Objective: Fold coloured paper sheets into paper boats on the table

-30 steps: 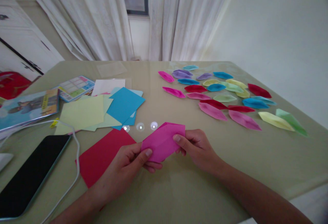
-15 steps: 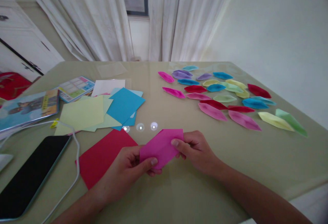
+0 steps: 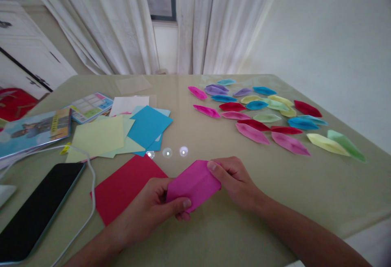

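A piece of folded magenta paper [image 3: 195,185] is held above the table between my two hands. My left hand [image 3: 165,202] pinches its lower left part, thumb on top and fingertips showing underneath. At the upper right corner, my right hand [image 3: 233,181] grips the paper with the thumb over its edge; the other fingers are mostly hidden. The paper's top corners are folded in, and a faint crease runs across it. Partly under my left hand and wrist lies a red paper sheet [image 3: 122,191], flat on the table.
Several folded paper boats [image 3: 252,132] in many colours spread over the table's right side. To the left are pale yellow sheets [image 3: 94,136], blue sheets [image 3: 149,126], a picture book [image 3: 33,130], a black phone [image 3: 42,210] and a white cable [image 3: 93,189].
The magenta paper's right corner has folded down under my right thumb, and its outline now looks more even. My right hand has shifted slightly; the left keeps its grip.
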A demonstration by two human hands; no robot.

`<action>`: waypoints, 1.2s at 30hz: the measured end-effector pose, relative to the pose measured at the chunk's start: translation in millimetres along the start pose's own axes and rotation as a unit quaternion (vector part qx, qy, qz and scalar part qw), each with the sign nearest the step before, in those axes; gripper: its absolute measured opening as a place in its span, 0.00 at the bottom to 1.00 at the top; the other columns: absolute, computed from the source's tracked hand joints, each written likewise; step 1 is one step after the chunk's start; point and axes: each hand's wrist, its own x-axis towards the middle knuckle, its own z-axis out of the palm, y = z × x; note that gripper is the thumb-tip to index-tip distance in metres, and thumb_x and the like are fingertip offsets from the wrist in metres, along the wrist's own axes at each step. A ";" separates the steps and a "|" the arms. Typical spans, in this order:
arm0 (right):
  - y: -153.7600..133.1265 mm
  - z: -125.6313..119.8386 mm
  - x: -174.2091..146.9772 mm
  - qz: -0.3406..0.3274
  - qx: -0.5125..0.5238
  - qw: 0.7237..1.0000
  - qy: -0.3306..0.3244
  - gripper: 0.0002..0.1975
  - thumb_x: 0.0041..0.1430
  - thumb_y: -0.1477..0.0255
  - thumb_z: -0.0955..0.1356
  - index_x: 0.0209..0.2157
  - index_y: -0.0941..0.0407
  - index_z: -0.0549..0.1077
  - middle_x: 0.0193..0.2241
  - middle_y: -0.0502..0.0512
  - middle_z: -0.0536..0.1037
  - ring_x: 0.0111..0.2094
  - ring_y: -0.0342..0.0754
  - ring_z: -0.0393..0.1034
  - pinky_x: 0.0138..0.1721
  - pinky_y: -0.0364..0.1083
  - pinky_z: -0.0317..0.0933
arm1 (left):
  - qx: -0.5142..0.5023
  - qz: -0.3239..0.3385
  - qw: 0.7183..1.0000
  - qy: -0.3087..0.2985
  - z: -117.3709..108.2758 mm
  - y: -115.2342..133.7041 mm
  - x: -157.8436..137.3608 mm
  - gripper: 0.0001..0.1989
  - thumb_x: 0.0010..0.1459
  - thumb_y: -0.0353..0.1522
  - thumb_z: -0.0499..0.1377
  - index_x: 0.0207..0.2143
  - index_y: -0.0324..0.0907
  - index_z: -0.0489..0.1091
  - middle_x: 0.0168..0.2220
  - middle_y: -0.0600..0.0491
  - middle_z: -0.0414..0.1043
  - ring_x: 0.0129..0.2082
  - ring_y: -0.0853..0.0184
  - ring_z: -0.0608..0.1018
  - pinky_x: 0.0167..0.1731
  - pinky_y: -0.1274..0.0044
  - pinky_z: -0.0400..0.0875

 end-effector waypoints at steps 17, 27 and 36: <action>9.2 -9.3 7.1 0.040 0.012 0.999 -0.028 0.27 0.73 0.52 0.66 0.25 0.56 0.67 0.22 0.45 0.59 0.24 0.40 0.53 0.25 0.42 0.48 | -0.060 0.045 0.992 0.103 -4.4 7.5 5.0 0.16 0.59 0.45 0.71 0.35 0.41 0.79 0.28 0.52 0.84 0.27 0.67 0.84 0.29 0.80 0.78; 9.1 -5.3 10.2 0.061 0.056 0.995 -0.048 0.18 0.62 0.57 0.76 0.32 0.59 0.81 0.22 0.48 0.75 0.24 0.43 0.67 0.26 0.41 0.58 | -0.005 0.071 0.985 0.154 -4.6 2.4 7.1 0.18 0.59 0.48 0.70 0.35 0.42 0.80 0.29 0.53 0.85 0.28 0.64 0.84 0.29 0.80 0.77; 12.1 -11.1 6.5 0.056 0.002 0.993 -0.104 0.33 0.76 0.48 0.61 0.24 0.58 0.70 0.22 0.47 0.66 0.24 0.41 0.60 0.27 0.41 0.53 | 0.076 0.109 0.979 0.156 -8.0 3.6 2.4 0.25 0.69 0.51 0.58 0.28 0.43 0.78 0.25 0.52 0.82 0.25 0.65 0.83 0.28 0.80 0.76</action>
